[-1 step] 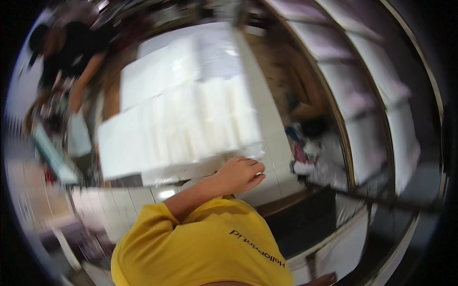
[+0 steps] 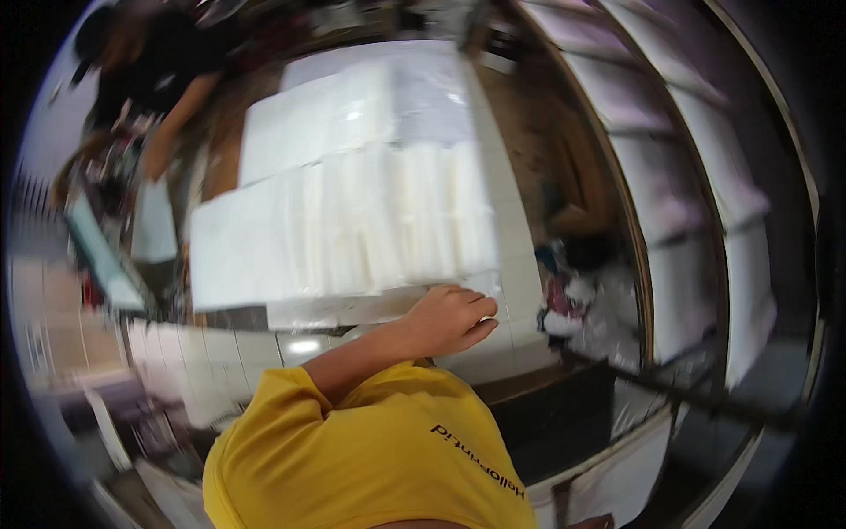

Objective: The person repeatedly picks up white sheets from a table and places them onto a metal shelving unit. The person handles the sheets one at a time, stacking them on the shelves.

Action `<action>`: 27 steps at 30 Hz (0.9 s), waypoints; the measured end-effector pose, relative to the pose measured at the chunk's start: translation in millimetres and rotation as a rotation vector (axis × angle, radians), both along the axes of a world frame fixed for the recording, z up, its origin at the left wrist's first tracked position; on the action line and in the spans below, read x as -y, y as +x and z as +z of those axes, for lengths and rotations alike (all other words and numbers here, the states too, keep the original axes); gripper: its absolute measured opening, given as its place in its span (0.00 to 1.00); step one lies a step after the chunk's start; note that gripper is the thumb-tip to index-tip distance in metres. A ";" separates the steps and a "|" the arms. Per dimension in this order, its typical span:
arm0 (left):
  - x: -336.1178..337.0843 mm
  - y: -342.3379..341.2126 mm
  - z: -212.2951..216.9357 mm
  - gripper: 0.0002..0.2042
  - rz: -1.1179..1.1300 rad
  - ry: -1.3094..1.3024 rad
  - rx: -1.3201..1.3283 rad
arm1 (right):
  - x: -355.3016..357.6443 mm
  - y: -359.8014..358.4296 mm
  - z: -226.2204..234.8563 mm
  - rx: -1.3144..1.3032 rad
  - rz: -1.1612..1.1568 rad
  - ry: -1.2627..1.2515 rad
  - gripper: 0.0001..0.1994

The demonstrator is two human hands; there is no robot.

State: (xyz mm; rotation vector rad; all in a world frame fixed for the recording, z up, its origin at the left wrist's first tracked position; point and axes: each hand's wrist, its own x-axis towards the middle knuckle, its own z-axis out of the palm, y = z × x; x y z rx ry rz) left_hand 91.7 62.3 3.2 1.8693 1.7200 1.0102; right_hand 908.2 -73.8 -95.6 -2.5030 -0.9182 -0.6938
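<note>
We have one head-worn fisheye view, looking steeply down over our yellow shoulder (image 2: 370, 450) at the near white counter (image 2: 352, 220).

You are looking through a strong fisheye: the shelving (image 2: 705, 203) at right bends into arcs and a black rim rings the frame. Motion blur smears nearly everything, worst toward the left edge. The stacked white sheets (image 2: 352, 220) wash out under overhead light, with a glare spot on the tiled surface (image 2: 304, 346) below them.

One of the hands (image 2: 451, 316) rests knuckles-up against the near edge of stacked white sheets (image 2: 352, 225).
</note>
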 end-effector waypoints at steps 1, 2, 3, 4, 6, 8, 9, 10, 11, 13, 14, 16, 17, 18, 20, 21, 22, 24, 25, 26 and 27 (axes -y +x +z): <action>3.4 -7.4 5.4 0.06 0.095 0.039 -0.005 | -33.7 -36.9 3.6 -0.002 0.111 0.117 0.27; 9.0 -19.1 12.7 0.06 0.194 0.077 0.005 | -85.3 -77.8 26.3 -0.073 0.291 0.217 0.25; 20.0 -33.9 14.8 0.06 0.337 0.100 0.002 | -136.1 -120.8 51.7 -0.149 0.467 0.287 0.24; 26.7 -49.9 16.3 0.06 0.469 0.108 -0.006 | -176.1 -167.0 68.3 -0.227 0.619 0.322 0.22; 44.8 -83.2 20.0 0.06 0.722 0.116 -0.020 | -246.4 -234.6 87.6 -0.365 0.845 0.272 0.21; 63.4 -121.0 18.6 0.06 0.886 0.151 -0.102 | -311.6 -253.6 61.6 -0.510 0.916 0.120 0.22; 76.9 -134.6 18.4 0.07 0.975 0.159 -0.144 | -345.2 -273.3 50.3 -0.549 1.043 0.054 0.17; 87.3 -146.3 19.0 0.07 1.044 0.161 -0.210 | -364.8 -291.7 43.7 -0.582 1.153 -0.014 0.12; 98.1 -155.9 18.8 0.08 1.112 0.159 -0.273 | -378.5 -323.3 43.4 -0.593 1.226 -0.025 0.12; 123.3 -172.1 16.4 0.10 1.251 0.159 -0.450 | -385.2 -415.2 57.8 -0.625 1.342 -0.084 0.11; 136.0 -181.8 9.5 0.11 1.310 0.165 -0.559 | -384.5 -451.9 60.9 -0.603 1.423 -0.040 0.13; 166.4 -193.8 -14.2 0.13 1.416 -0.070 -0.617 | -395.7 -490.4 54.9 -0.798 1.418 -0.097 0.10; 182.2 -198.1 -29.3 0.14 1.445 -0.188 -0.625 | -400.2 -506.9 52.1 -0.856 1.435 -0.123 0.09; 195.9 -200.6 -43.9 0.15 1.470 -0.306 -0.630 | -403.5 -522.1 49.6 -0.912 1.451 -0.150 0.08; 215.1 -201.0 -70.7 0.14 1.472 -0.433 -0.480 | -407.7 -552.3 47.6 -1.005 1.466 -0.218 0.09; 220.2 -200.2 -77.6 0.14 1.458 -0.494 -0.402 | -408.0 -563.4 48.5 -1.036 1.458 -0.256 0.09; 222.4 -202.4 -78.0 0.12 1.489 -0.521 -0.363 | -407.0 -568.4 48.5 -1.066 1.444 -0.287 0.10; 223.5 -207.5 -79.0 0.10 1.537 -0.575 -0.288 | -419.9 -567.1 24.1 -1.013 1.501 -0.243 0.10; 222.6 -211.0 -80.3 0.09 1.523 -0.572 -0.305 | -417.5 -576.9 24.8 -1.014 1.511 -0.227 0.10; 224.6 -213.4 -83.0 0.08 1.505 -0.568 -0.323 | -414.6 -586.9 27.7 -1.014 1.517 -0.210 0.10; 224.6 -217.7 -86.1 0.07 1.476 -0.557 -0.345 | -408.6 -598.2 38.0 -0.992 1.512 -0.267 0.09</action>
